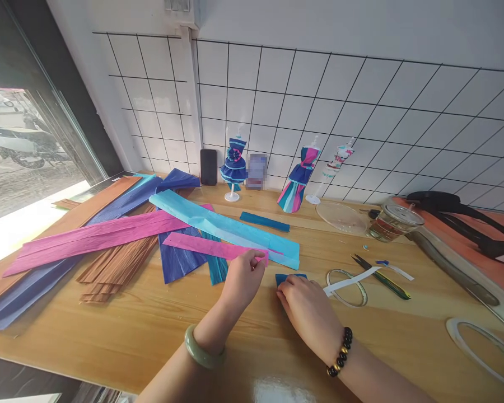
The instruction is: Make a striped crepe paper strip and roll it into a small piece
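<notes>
My left hand (244, 280), with a green bangle at its wrist, pinches the right end of a narrow pink crepe paper strip (201, 245). That strip lies partly over a light blue crepe paper strip (235, 226). To the right, my right hand (304, 299) rests low on the table, fingers curled at a small dark blue paper piece (292, 277); its grip is partly hidden by the hand. Just beyond this hand lie a tape roll (361, 294), a white strip (353, 281) and pointed scissors (388, 282).
Pink, blue and brown crepe paper (117, 263) spreads over the left of the wooden table. Small mannequins in paper dresses (234, 162) stand by the tiled wall near a phone (209, 167). A lidded cup (395, 221) and another ring (483, 347) are at the right.
</notes>
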Tool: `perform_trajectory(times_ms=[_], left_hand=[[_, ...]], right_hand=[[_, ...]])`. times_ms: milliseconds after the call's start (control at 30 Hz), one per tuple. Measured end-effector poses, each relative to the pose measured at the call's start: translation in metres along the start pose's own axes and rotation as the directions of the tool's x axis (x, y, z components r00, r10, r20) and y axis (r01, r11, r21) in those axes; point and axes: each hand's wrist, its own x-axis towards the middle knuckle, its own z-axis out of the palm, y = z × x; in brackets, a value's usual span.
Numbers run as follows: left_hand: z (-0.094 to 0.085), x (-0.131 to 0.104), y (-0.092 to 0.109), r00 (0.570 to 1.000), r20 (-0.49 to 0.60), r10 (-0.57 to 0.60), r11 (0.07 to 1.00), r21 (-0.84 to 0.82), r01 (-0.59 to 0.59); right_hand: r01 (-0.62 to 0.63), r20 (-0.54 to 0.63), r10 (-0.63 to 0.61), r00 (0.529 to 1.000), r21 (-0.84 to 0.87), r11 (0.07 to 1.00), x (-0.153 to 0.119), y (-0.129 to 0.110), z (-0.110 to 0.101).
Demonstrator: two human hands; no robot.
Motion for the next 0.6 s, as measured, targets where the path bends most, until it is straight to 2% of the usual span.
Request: perform_trajectory(times_ms=[267, 600], left_hand=[[0.002, 0.000, -0.003, 0.999, 0.019, 0.030, 0.999, 0.011, -0.030], [0.003, -0.003, -0.003, 0.997, 0.044, 0.059, 0.997, 0.045, -0.061]], right_hand=[[-0.044, 0.017, 0.045, 0.999, -0.037, 0.998, 0.002, -0.007, -0.002], [-0.048, 0.021, 0.048, 0.999, 0.010, 0.999, -0.004, 0.006, -0.012]])
